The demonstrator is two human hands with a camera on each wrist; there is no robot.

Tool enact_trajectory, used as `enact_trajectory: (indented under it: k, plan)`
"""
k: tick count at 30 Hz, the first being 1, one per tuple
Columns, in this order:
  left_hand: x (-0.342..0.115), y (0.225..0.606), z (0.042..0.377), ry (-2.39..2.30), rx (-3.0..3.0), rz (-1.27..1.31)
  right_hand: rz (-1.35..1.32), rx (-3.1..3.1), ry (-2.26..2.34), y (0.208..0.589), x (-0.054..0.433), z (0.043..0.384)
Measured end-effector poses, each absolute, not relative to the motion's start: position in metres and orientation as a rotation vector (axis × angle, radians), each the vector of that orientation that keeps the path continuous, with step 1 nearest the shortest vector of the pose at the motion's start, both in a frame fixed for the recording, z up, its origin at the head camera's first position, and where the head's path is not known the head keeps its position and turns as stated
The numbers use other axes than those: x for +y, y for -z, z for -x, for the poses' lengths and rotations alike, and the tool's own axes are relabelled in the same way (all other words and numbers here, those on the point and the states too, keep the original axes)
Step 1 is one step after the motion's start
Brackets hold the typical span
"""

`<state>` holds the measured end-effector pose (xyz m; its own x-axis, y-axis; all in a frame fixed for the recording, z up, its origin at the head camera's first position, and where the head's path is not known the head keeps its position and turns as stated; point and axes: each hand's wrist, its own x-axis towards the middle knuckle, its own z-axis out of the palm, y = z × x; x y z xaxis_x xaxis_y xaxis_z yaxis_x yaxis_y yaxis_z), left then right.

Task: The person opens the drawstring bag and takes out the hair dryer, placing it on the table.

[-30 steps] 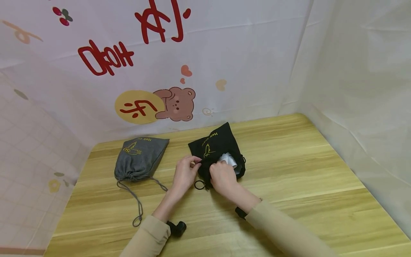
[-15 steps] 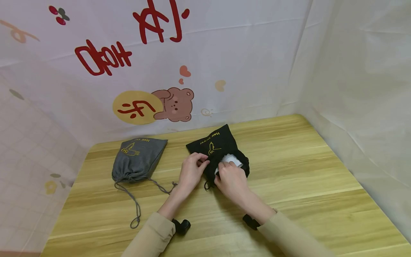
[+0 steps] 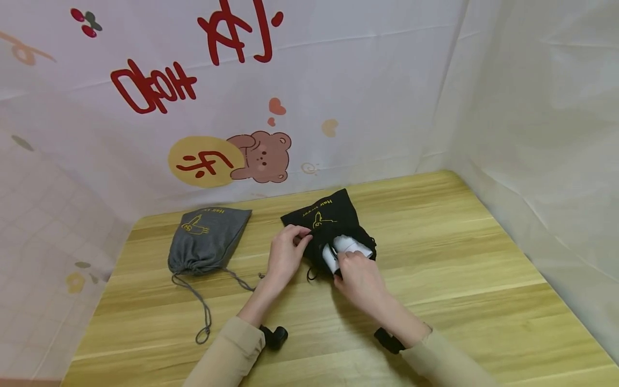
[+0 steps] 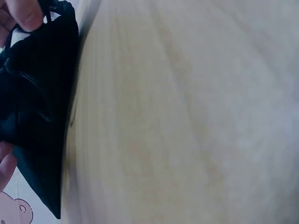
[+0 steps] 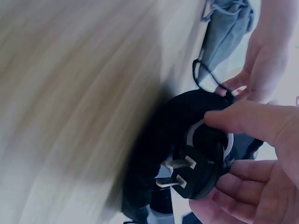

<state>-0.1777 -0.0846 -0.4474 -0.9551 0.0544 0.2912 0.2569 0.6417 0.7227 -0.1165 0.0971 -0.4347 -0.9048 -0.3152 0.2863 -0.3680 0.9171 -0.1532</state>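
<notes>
A black drawstring bag (image 3: 338, 212) printed "Hair dryer" lies on the table, its mouth facing the person. Part of a white hair dryer (image 3: 349, 244) shows in that opening. My right hand (image 3: 360, 277) grips the dryer at the mouth, with thumb and fingers on either side of it in the right wrist view. There a black plug (image 5: 191, 172) with two metal prongs sticks out beside the fingers. With thumb and fingertips, my left hand (image 3: 285, 255) pinches the bag's cloth on its left side. The rest of the dryer is hidden inside.
To the left lies a grey drawstring bag (image 3: 210, 239), its neck gathered and its cords (image 3: 208, 312) trailing toward the front. A printed white cloth (image 3: 377, 80) hangs behind the wooden table (image 3: 459, 258), with plain cloth along the right side.
My right hand has moved right and toward the person, and more of the white hair dryer shows at the bag's mouth. The left hand has shifted slightly and stays at the bag's side.
</notes>
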Motion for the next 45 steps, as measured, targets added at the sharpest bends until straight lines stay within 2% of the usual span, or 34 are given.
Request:
enact_trajectory:
  k: [16, 31, 38, 45]
  plan:
    - [-0.073, 0.445, 0.195, 1.116, -2.665, 0.259, -0.564, -2.903, -0.273, 0.447, 0.109, 0.147]
    - [-0.073, 0.451, 0.195, 1.096, -2.693, 0.308, -0.522, -2.900, -0.319, 0.455, 0.094, 0.158]
    - [-0.072, 0.456, 0.199, 1.056, -2.687, 0.289, -0.510, -2.800, -0.260, 0.454, 0.086, 0.157]
    - [-0.068, 0.454, 0.201, 1.043, -2.679, 0.248, -0.506, -2.726, -0.233, 0.439, 0.084, 0.136]
